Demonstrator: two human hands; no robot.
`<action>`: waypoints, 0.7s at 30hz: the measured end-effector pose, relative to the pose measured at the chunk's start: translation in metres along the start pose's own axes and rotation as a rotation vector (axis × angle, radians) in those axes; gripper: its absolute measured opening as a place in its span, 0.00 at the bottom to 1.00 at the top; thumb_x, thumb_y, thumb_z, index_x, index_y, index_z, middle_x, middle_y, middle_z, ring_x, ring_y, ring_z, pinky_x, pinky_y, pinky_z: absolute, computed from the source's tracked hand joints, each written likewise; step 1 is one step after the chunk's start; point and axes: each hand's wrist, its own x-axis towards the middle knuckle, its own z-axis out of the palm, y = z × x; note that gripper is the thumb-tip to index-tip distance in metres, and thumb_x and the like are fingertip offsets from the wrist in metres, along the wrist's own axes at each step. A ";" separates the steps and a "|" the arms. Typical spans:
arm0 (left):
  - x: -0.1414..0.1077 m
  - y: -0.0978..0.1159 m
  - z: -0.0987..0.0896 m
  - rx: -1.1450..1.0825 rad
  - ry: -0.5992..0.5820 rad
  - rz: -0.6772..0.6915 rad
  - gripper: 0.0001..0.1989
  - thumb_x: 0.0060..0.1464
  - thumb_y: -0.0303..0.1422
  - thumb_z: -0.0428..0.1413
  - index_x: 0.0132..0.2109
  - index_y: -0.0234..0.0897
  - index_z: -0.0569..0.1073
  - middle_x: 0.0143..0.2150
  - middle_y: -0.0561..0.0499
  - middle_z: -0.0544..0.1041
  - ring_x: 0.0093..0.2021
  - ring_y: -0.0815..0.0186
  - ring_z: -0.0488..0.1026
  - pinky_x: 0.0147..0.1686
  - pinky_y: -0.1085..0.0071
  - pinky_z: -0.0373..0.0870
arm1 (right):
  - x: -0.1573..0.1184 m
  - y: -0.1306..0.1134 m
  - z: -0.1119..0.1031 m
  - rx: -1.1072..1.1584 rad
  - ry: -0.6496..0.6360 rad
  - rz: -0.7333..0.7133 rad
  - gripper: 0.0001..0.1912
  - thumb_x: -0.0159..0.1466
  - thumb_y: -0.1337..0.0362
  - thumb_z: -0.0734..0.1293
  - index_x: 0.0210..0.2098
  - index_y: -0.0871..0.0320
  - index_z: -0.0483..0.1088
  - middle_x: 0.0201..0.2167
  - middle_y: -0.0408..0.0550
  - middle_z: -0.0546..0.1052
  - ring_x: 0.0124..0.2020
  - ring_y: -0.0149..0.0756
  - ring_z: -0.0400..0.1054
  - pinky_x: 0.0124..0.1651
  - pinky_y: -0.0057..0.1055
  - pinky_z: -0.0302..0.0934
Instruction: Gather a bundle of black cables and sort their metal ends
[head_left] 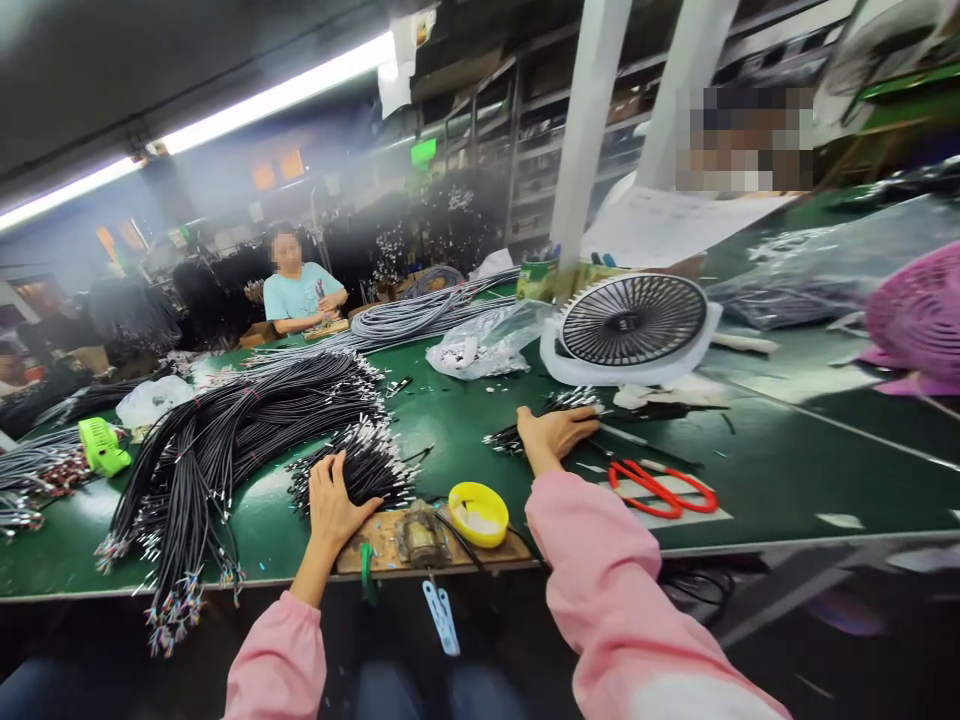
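Black wires (pixel 373 462) lay beneath spread left hand (pixel 334 508), grip unclenched; right hand (pixel 553 434) covered smaller bundle (pixel 508 439), grip unclear. Wires appeared light, springy; mid-length hold likely suited.

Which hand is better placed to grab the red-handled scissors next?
Right, I'd say. The right hand is over a small bundle of black cables, just beside the red-handled scissors; the left hand rests on a larger cable pile, beyond the yellow dish. The right may need to leave its bundle first.

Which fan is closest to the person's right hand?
The black-and-white fan, just beyond the right hand; the pink fan is farther off, at the picture's right edge.
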 end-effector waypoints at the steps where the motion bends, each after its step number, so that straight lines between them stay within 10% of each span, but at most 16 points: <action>1: 0.000 0.001 0.000 0.013 -0.005 -0.021 0.39 0.37 0.46 0.59 0.55 0.31 0.59 0.52 0.42 0.61 0.52 0.58 0.56 0.53 0.62 0.53 | -0.001 0.000 -0.002 -0.014 0.005 -0.007 0.45 0.53 0.58 0.62 0.59 0.81 0.37 0.58 0.74 0.43 0.58 0.60 0.41 0.59 0.44 0.43; 13: 0.025 0.012 -0.021 0.111 -0.494 -0.115 0.20 0.46 0.42 0.54 0.41 0.29 0.68 0.40 0.41 0.70 0.41 0.58 0.67 0.43 0.64 0.62 | -0.027 -0.007 -0.025 -0.042 0.143 -0.076 0.29 0.55 0.58 0.58 0.51 0.73 0.56 0.52 0.71 0.53 0.54 0.60 0.46 0.52 0.54 0.44; 21: 0.039 0.010 -0.040 0.001 -0.500 -0.102 0.14 0.46 0.41 0.54 0.34 0.33 0.73 0.33 0.45 0.73 0.35 0.63 0.69 0.37 0.70 0.64 | -0.038 -0.010 -0.039 -0.002 0.162 -0.259 0.26 0.56 0.61 0.58 0.50 0.72 0.57 0.50 0.72 0.55 0.53 0.60 0.47 0.50 0.53 0.46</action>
